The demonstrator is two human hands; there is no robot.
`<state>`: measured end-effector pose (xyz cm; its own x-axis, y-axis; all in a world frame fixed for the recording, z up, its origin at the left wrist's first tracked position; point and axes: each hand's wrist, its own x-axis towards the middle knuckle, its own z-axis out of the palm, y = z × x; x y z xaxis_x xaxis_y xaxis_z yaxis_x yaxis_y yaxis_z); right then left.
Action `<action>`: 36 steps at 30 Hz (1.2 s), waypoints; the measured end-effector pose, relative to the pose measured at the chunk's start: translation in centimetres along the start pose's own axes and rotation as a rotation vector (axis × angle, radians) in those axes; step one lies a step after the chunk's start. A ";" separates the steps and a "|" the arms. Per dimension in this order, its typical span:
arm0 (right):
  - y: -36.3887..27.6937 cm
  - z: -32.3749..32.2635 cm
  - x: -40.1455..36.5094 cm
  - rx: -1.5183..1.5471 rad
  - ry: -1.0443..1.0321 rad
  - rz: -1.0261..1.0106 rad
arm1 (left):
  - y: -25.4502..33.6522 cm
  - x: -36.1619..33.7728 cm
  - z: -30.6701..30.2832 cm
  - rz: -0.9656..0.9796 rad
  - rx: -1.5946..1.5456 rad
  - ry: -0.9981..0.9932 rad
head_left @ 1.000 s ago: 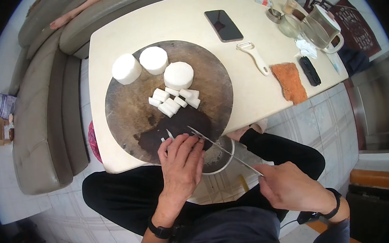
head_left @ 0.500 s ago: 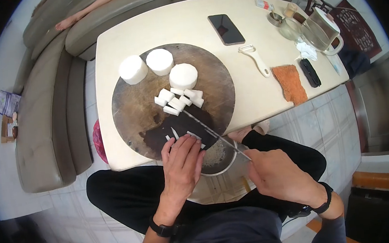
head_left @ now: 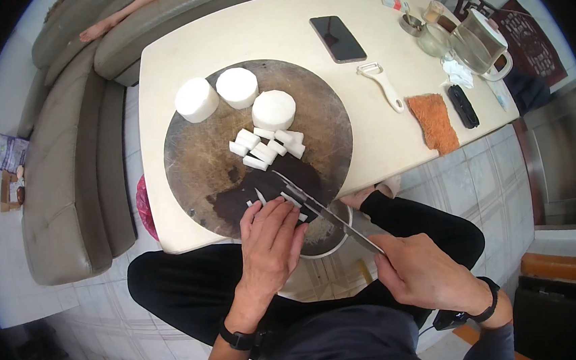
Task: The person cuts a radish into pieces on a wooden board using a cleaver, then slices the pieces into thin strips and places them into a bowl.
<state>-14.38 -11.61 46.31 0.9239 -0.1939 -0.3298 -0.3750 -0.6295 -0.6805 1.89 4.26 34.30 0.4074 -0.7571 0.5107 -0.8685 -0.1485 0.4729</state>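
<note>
Pressing down with curled fingers, the left hand [head_left: 269,239] pins a radish piece [head_left: 300,216] at the near edge of the round wooden chopping board [head_left: 194,153], the piece mostly hidden beneath the fingertips; thin white slivers [head_left: 256,197] lie just beyond them on a dark wet patch; the right hand [head_left: 420,271] is clenched round the handle of a knife [head_left: 323,211], the handle itself buried in the fist; the blade's long axis runs on a diagonal from that hand up and left across the left fingertips, its tip pointing at a heap of cut radish sticks [head_left: 265,148] and stopping just short of it; three thick radish rounds [head_left: 237,87] stand at the board's far side; a metal bowl [head_left: 329,234] sits below the table's near edge, under the blade; the board's left half is bare, and a bare strip of table [head_left: 277,39] lies between the board and a white peeler [head_left: 380,85]; farther right lie a dark-screened phone [head_left: 338,38], an orange cloth [head_left: 434,122] and a glass jug [head_left: 483,39]; printing on a small tube [head_left: 392,1] at the far edge is too small to read.
</note>
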 end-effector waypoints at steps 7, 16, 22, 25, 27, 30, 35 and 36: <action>-0.3 -0.1 -0.3 0.043 -0.071 0.039 | 0.1 0.0 0.0 -0.009 0.011 -0.004; -0.5 2.2 1.7 -0.146 0.010 -0.071 | 0.0 0.0 0.0 0.016 0.013 0.003; -0.9 2.5 3.2 -0.287 0.060 -0.137 | -0.1 -0.1 0.0 0.030 0.026 0.008; -0.2 2.2 2.1 -0.267 0.094 -0.134 | -0.1 -0.1 0.1 0.016 0.017 0.023; 0.3 1.8 1.2 -0.256 0.123 -0.105 | 0.0 -0.2 0.1 0.020 0.035 0.037; 0.4 1.0 0.0 -0.169 0.107 -0.082 | 0.2 -0.5 0.2 0.024 0.061 0.110; 0.4 0.6 -1.3 -0.069 0.071 -0.030 | -0.3 -1.2 0.1 0.082 0.081 0.122; 0.4 0.5 -1.5 -0.065 0.069 -0.031 | -0.3 -1.2 0.1 0.093 0.087 0.118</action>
<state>-15.91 -11.17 46.18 0.9388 -0.2236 -0.2619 -0.3426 -0.6827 -0.6454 1.62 5.16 33.47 0.3500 -0.6912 0.6322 -0.9232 -0.1400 0.3580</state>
